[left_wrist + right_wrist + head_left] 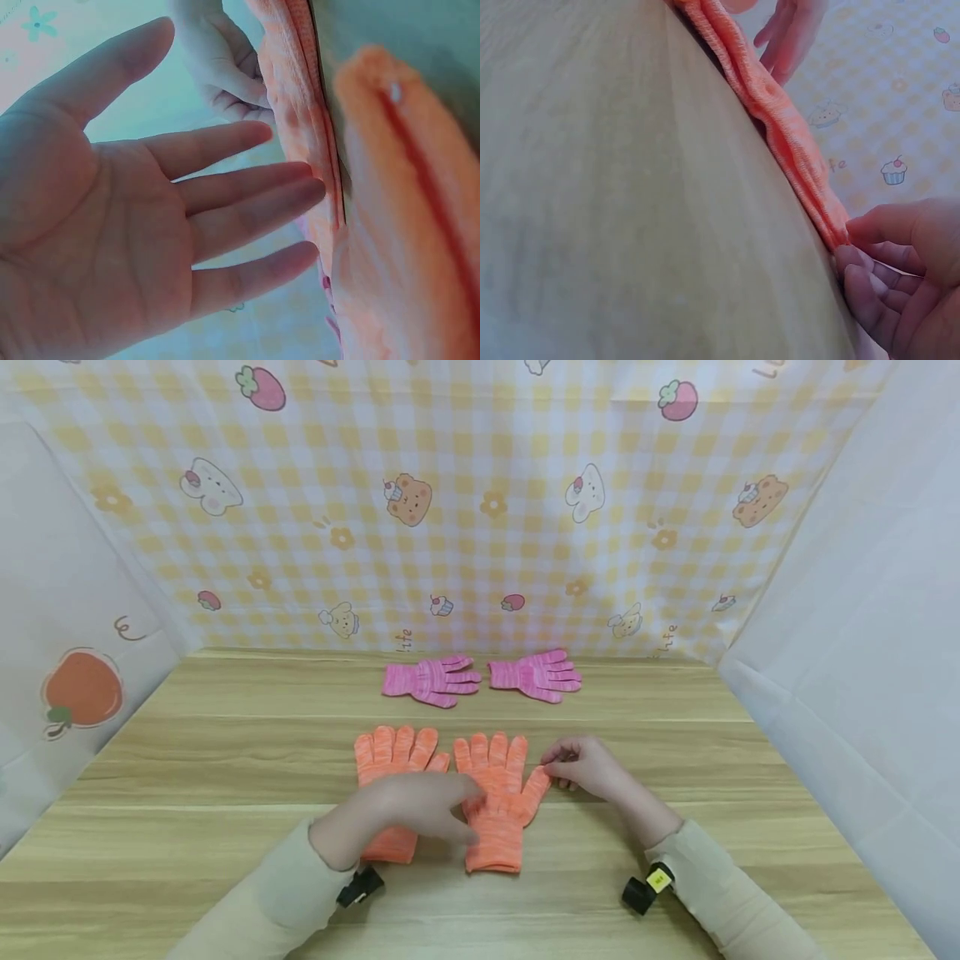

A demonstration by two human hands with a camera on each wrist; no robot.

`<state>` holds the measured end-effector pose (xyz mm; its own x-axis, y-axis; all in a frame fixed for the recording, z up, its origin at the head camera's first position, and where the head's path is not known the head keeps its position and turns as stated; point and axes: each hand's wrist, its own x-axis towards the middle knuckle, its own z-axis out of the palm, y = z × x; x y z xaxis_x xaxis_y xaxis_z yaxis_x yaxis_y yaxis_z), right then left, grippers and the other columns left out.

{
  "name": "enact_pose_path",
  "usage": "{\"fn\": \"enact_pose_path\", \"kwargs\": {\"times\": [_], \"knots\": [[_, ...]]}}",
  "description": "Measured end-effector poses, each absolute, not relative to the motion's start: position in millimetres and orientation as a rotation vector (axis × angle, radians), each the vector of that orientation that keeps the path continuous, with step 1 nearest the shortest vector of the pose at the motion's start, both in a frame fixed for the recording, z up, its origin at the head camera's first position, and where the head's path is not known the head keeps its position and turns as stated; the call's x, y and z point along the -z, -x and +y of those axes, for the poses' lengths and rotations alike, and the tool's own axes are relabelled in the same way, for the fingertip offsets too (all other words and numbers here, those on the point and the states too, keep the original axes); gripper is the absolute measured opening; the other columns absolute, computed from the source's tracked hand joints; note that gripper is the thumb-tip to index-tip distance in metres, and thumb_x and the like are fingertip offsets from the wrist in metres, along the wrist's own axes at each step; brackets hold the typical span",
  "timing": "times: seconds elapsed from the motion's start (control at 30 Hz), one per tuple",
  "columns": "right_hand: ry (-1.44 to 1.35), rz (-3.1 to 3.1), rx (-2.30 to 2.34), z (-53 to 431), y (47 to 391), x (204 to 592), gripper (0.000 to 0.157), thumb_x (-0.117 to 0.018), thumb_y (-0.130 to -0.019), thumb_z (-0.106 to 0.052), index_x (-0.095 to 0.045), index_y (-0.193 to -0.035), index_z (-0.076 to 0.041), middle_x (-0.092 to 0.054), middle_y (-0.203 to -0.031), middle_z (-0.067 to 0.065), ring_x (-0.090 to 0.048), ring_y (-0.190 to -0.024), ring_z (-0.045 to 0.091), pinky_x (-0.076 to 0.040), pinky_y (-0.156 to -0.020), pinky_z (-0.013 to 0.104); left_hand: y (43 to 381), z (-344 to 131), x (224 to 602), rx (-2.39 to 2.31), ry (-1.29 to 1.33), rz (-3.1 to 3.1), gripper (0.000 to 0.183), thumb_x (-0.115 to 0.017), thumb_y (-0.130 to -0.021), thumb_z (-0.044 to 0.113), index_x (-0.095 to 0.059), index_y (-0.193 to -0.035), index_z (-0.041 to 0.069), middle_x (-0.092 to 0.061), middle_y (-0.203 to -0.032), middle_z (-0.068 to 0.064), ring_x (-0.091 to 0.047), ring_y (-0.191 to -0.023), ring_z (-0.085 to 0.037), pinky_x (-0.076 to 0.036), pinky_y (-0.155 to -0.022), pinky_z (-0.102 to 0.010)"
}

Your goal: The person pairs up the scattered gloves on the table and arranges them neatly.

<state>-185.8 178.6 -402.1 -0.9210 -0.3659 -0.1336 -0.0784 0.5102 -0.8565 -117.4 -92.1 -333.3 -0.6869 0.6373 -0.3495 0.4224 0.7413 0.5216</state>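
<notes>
Two orange knit gloves lie flat side by side, fingers pointing away from me. My right hand [588, 766] pinches the thumb tip of the right orange glove [501, 839]; the right wrist view shows its fingertips [859, 262] at the glove's edge. Over the left orange glove [384, 758] reaches my left hand [420, 806], hiding part of it. Its fingers extend over the left side of the right glove. In the left wrist view the fingers [240, 206] are spread and fairly straight, with nothing in the palm. Whether they touch the glove I cannot tell.
Behind the orange gloves, a pink glove [431, 681] and a second pink glove [536, 676] lie with fingers pointing right. They are near the back edge of the wooden table [247, 718]. A checked cloth [480, 552] hangs behind, with white cloth walls at both sides.
</notes>
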Motion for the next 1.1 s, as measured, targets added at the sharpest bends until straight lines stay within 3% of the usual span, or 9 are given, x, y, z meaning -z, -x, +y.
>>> {"fn": "enact_pose_path", "kwargs": {"times": [0.1,0.23,0.53,0.77,0.97,1.1], "knots": [[0.389,2.44,1.402,181.0,187.3,399.7,0.014,-0.067,-0.089,-0.009,-0.068,-0.098,0.002,-0.064,-0.079,0.007,-0.06,-0.063,0.019,-0.053,-0.055,0.032,123.1,-99.7,332.7,-0.628,-0.855,2.373,0.054,-0.066,-0.091,0.032,-0.051,-0.136,0.006,-0.053,-0.133,-0.003,-0.05,-0.12,-0.017,-0.042,-0.098,-0.035],[0.399,2.428,1.451,182.3,188.6,390.7,0.017,-0.064,-0.091,-0.006,-0.066,-0.101,0.007,-0.063,-0.076,0.012,-0.059,-0.062,0.02,-0.053,-0.054,0.031,131.0,-101.2,333.9,-0.646,-0.871,2.394,0.053,-0.062,-0.093,0.035,-0.05,-0.139,0.01,-0.053,-0.135,-0.001,-0.048,-0.124,-0.017,-0.04,-0.1,-0.036],[0.311,2.483,1.494,187.8,199.9,377.7,0.023,-0.061,-0.093,-0.009,-0.064,-0.105,0.01,-0.064,-0.083,0.015,-0.06,-0.066,0.018,-0.053,-0.061,0.032,150.2,-104.6,334.2,-0.836,-0.829,2.405,0.048,-0.059,-0.096,0.033,-0.053,-0.135,0.006,-0.057,-0.128,-0.007,-0.053,-0.118,-0.026,-0.044,-0.094,-0.041],[0.222,2.464,1.56,192.0,210.0,369.3,0.03,-0.058,-0.095,-0.013,-0.061,-0.111,0.012,-0.067,-0.092,0.012,-0.061,-0.07,0.016,-0.054,-0.067,0.031,166.3,-107.5,329.4,-0.93,-0.808,2.42,0.047,-0.057,-0.097,0.031,-0.054,-0.134,0.003,-0.058,-0.127,-0.009,-0.054,-0.116,-0.024,-0.044,-0.095,-0.041],[0.127,2.407,1.676,195.0,217.6,364.7,0.033,-0.055,-0.096,-0.012,-0.056,-0.114,0.015,-0.067,-0.089,0.007,-0.06,-0.07,0.013,-0.054,-0.067,0.027,177.3,-108.3,319.4,-0.969,-0.778,2.463,0.041,-0.058,-0.096,0.03,-0.058,-0.128,0.005,-0.062,-0.118,-0.004,-0.056,-0.113,-0.022,-0.046,-0.092,-0.04],[0.048,2.348,1.773,197.5,224.4,363.0,0.032,-0.056,-0.095,-0.01,-0.055,-0.115,0.016,-0.066,-0.084,0.002,-0.061,-0.07,0.013,-0.054,-0.066,0.026,188.3,-107.1,314.4,-1.062,-0.73,2.459,0.039,-0.057,-0.097,0.028,-0.058,-0.128,0.005,-0.064,-0.117,-0.008,-0.058,-0.109,-0.023,-0.049,-0.089,-0.04]]}}
